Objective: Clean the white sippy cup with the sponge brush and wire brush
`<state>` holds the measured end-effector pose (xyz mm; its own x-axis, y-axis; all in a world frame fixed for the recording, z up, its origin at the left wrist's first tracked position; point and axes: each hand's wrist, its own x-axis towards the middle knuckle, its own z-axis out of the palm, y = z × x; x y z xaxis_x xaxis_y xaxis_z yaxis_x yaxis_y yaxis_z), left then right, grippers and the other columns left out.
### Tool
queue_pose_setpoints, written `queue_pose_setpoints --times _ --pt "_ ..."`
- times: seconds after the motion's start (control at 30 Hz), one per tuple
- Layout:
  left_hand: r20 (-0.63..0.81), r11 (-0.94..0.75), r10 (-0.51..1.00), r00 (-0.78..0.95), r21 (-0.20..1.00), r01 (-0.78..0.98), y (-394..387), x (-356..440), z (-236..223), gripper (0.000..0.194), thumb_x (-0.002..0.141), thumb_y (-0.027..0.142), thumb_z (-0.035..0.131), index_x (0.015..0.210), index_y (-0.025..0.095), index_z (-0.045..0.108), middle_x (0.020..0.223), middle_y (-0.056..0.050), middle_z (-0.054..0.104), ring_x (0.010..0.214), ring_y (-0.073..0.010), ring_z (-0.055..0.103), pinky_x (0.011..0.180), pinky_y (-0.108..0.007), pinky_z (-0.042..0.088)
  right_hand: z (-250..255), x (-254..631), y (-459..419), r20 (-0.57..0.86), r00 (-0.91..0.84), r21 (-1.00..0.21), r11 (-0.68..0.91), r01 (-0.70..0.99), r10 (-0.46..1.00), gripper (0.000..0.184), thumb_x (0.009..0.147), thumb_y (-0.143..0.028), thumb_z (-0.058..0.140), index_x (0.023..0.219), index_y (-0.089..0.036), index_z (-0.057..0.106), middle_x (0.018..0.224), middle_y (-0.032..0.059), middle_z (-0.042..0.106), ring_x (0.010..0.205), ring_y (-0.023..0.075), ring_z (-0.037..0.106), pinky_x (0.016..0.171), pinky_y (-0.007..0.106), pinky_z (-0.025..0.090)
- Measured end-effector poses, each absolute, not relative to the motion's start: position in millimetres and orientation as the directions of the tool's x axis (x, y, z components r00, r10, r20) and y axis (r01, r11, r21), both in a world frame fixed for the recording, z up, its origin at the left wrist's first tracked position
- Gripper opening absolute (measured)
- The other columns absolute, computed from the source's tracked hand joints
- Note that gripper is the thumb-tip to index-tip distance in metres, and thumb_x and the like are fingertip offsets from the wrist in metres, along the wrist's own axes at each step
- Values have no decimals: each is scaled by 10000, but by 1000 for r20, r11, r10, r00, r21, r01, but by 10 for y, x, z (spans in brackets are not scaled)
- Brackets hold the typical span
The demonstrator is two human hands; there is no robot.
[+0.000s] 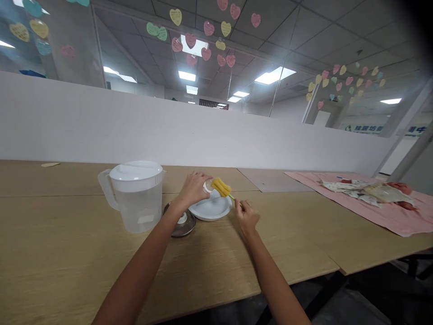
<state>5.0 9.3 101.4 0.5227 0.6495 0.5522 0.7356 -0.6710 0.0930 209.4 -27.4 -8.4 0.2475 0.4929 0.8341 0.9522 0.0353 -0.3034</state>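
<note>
My left hand (195,186) is closed around a small clear bottle (207,186), its round mouth tilted to the right. In my right hand (247,215) is the thin green handle of a bottle brush (221,187) with a yellow sponge head. The sponge head is right at the bottle's mouth; whether its tip is inside, I cannot tell. Both are held above a white basin (211,212) on the table. Under my left forearm, partly hidden, sits a dark, round, lid-like metal piece (184,229) with a white part on it.
A lidded translucent pitcher (140,198) stands left of the basin. To the right, a pink cloth (382,216) carries a bundle of pale fabric (375,193) with reddish parts. A low white wall (203,135) with glass above runs behind the wooden table (297,234).
</note>
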Motion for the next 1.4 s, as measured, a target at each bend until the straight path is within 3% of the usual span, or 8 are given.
queue_pose_setpoints --times 0.4,0.63,0.73,1.03,1.2,1.4 --pt "561 -638 649 514 33 769 57 45 1026 490 615 236 597 1100 181 555 1046 -59 607 935 -224 478 846 -324 349 -73 2091 -262 888 211 -236 11 972 409 465 819 -470 410 517 -164 589 518 9 499 530 84 426 529 207 256" --pt "512 -678 606 609 -68 732 94 13 996 432 596 116 573 1023 169 606 929 -81 622 904 -229 480 808 -323 370 -82 2140 -293 931 -30 7 64 998 365 365 785 -454 473 573 -193 614 538 15 517 581 102 453 575 228 275" --pt "476 -706 586 656 -97 702 71 51 983 404 608 76 549 993 179 614 941 -80 617 923 -224 478 833 -327 366 -95 2143 -297 933 -71 54 57 997 353 351 781 -457 474 593 -199 621 534 15 507 578 107 447 579 237 277" --pt "382 -805 480 790 -165 569 -8 390 766 345 627 127 544 958 184 624 882 -84 620 865 -222 503 759 -317 405 -94 2007 -329 933 -110 60 155 986 342 276 794 -395 469 804 -182 645 627 39 592 634 131 512 639 248 322" --pt "398 -763 554 731 -109 638 59 245 860 419 594 152 593 1010 196 605 907 -71 627 877 -222 506 787 -324 395 -103 2072 -303 931 -8 -38 120 992 364 294 803 -399 459 777 -165 635 599 30 587 602 112 525 610 228 326" --pt "389 -754 551 739 -148 640 -15 341 793 375 642 107 539 1000 198 603 907 -75 623 907 -222 499 781 -324 385 -148 2048 -274 934 -54 -14 185 983 354 278 820 -379 452 759 -179 636 633 35 608 627 104 542 605 207 322"
